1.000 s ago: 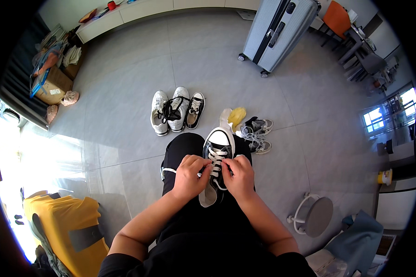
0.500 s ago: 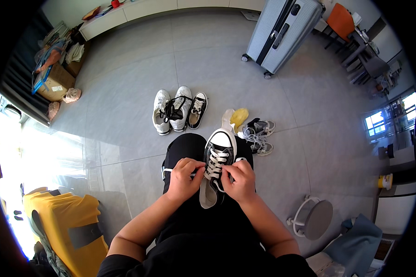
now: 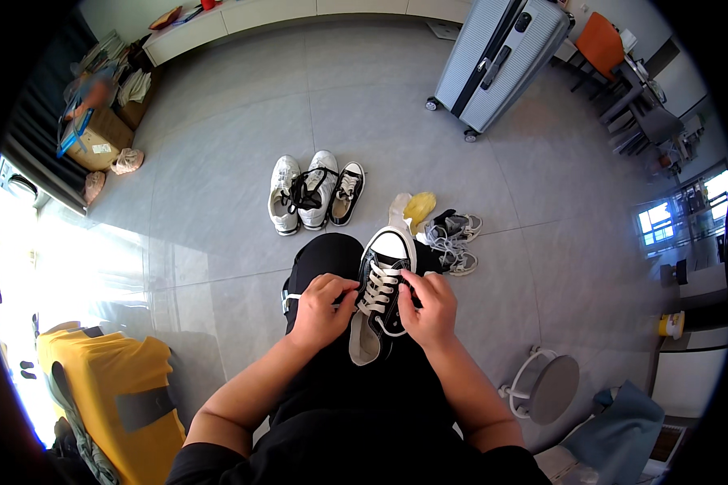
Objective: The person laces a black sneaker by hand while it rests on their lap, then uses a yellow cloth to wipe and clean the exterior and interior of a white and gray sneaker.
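A black canvas sneaker [image 3: 388, 275] with a white toe cap rests on my lap, toe pointing away from me. Its white shoelace [image 3: 378, 293] criss-crosses the front, and a loose loop hangs by the right side of the opening. My left hand [image 3: 323, 311] is closed in a pinch at the left edge of the eyelets; exactly what part lies between the fingertips is hidden. On the other side, my right hand [image 3: 430, 311] has its forefinger and thumb apart, fingertips beside the right row of eyelets.
White sneakers [image 3: 299, 194] and a matching black sneaker [image 3: 347, 194] stand on the floor ahead. Grey sneakers [image 3: 453, 241] lie by a yellow item [image 3: 419, 210]. A silver suitcase [image 3: 501, 65] stands far right, a round stool [image 3: 556, 390] near right, a yellow-covered piece [image 3: 109, 388] near left.
My right hand has shifted slightly up and right along the sneaker, and its finger and thumb have parted. My left hand stays almost where it was.
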The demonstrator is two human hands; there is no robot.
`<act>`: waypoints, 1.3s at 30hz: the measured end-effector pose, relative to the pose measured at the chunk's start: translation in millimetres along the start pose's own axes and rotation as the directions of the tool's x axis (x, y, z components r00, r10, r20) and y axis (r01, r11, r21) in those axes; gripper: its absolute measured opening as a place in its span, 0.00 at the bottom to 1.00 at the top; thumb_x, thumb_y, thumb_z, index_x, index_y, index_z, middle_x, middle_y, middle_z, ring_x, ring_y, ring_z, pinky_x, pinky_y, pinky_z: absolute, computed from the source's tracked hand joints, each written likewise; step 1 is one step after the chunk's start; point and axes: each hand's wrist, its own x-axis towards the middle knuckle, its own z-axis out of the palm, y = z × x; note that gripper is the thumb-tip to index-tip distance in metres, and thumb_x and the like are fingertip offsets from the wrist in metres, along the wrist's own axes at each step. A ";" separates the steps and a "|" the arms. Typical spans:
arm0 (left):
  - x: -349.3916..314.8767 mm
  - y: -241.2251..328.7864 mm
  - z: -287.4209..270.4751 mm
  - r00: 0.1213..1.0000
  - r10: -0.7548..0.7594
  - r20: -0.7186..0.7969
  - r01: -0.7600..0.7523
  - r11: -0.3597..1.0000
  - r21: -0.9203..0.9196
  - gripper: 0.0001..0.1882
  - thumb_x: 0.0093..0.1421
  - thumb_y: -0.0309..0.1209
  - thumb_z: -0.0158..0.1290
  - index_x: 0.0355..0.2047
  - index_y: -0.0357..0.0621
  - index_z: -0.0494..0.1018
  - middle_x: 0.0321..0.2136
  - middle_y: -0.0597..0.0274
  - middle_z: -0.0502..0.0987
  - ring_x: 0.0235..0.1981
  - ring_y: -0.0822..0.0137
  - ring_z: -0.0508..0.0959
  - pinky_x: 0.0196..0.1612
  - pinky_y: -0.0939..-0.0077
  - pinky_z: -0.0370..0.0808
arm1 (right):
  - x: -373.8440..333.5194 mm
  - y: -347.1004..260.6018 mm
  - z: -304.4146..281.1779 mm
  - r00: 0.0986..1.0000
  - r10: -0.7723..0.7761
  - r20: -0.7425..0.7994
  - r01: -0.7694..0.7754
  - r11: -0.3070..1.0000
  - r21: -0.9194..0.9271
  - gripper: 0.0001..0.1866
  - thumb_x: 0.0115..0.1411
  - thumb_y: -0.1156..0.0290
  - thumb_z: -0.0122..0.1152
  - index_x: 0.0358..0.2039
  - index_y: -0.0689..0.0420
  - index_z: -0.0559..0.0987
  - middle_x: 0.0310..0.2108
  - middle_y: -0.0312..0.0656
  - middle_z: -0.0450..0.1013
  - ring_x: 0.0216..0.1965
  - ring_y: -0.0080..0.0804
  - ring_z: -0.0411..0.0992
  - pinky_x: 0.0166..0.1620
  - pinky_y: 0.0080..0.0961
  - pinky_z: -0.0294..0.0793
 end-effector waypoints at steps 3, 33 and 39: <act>-7.7 -6.1 -3.5 0.996 -0.057 0.063 0.059 0.998 -0.030 0.10 0.49 0.23 0.59 0.33 0.36 0.77 0.30 0.54 0.77 0.32 0.57 0.77 0.35 0.68 0.74 | -3.7 8.7 1.3 0.998 -0.064 0.014 0.063 0.996 0.063 0.03 0.49 0.77 0.65 0.25 0.59 0.79 0.21 0.39 0.67 0.22 0.34 0.67 0.25 0.27 0.65; -24.8 9.5 10.5 0.977 0.210 -0.042 -0.204 0.970 0.130 0.11 0.43 0.20 0.56 0.29 0.41 0.69 0.19 0.63 0.69 0.21 0.60 0.72 0.27 0.66 0.69 | -11.3 -9.0 11.7 0.816 -0.447 0.366 0.554 0.785 -0.276 0.07 0.47 0.71 0.56 0.28 0.56 0.78 0.21 0.35 0.58 0.23 0.30 0.62 0.27 0.26 0.63; -28.8 11.2 9.9 0.978 0.197 -0.070 -0.189 0.976 0.107 0.11 0.41 0.18 0.55 0.27 0.41 0.69 0.17 0.64 0.67 0.17 0.63 0.71 0.24 0.70 0.69 | 0.8 -4.4 -1.7 0.783 -0.612 0.112 0.614 0.789 0.016 0.09 0.42 0.77 0.63 0.28 0.58 0.80 0.19 0.34 0.58 0.22 0.29 0.62 0.26 0.26 0.63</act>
